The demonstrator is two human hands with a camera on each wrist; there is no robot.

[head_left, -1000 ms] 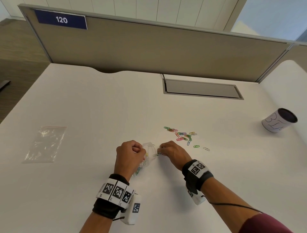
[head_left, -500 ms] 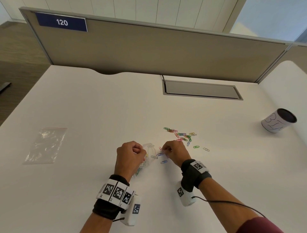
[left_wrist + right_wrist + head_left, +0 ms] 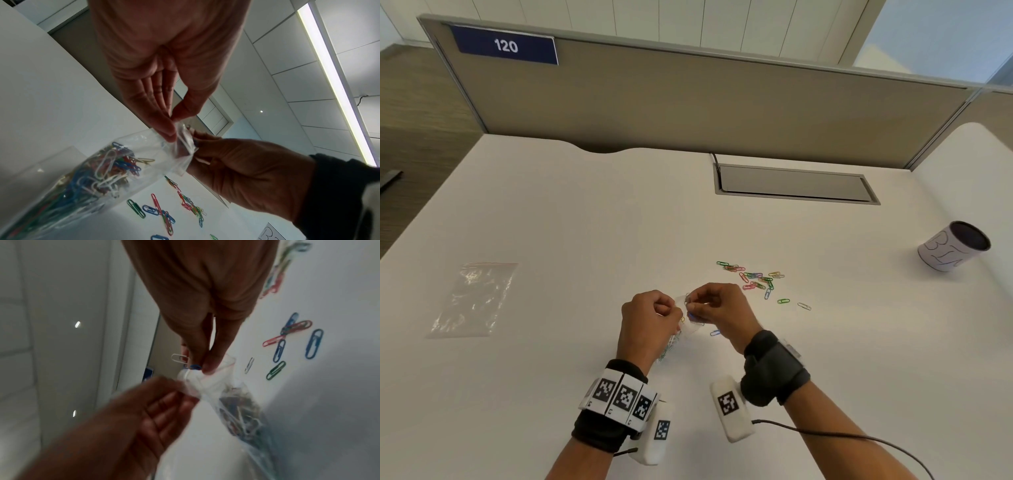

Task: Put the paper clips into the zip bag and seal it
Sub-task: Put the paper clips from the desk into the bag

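Observation:
A clear zip bag, partly filled with coloured paper clips, hangs slanted just above the white table between my hands. My left hand pinches one edge of the bag's mouth between thumb and forefinger. At that mouth my right hand pinches a white clip and a blue clip. Loose paper clips lie scattered on the table just right of my hands.
A second, empty zip bag lies flat at the left. A white paper cup stands at the far right. A grey cable hatch sits in the table before the beige partition. One blue clip lies under my right hand.
My right hand has lifted off the table with clips pinched in it and come left to the bag's mouth. The left hand and bag stayed in place.

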